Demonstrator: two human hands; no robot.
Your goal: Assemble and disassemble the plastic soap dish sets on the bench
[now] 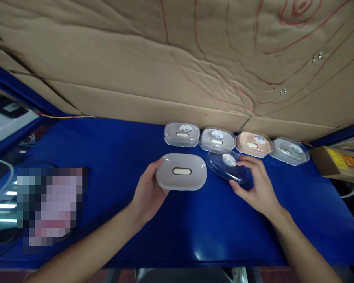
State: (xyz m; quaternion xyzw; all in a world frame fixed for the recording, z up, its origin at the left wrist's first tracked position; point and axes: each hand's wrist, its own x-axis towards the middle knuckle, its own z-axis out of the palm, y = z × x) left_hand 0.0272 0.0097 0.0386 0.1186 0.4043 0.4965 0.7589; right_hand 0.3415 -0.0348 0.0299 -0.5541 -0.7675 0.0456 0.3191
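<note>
My left hand grips the left end of a pale grey oval soap dish, whose middle has a cream oval inset with a dark rim. To its right, my right hand holds a clear plastic lid by its right end, fingers above and thumb below. A round white label sticks to this lid. Behind them stands a row of lidded soap dishes: a grey one, another grey one, a peach one and a pale grey one at the right end.
The blue table runs up to a cardboard wall with red drawn lines. A cardboard box is at the right edge. On the left are a blurred-out patch, cables and a black device.
</note>
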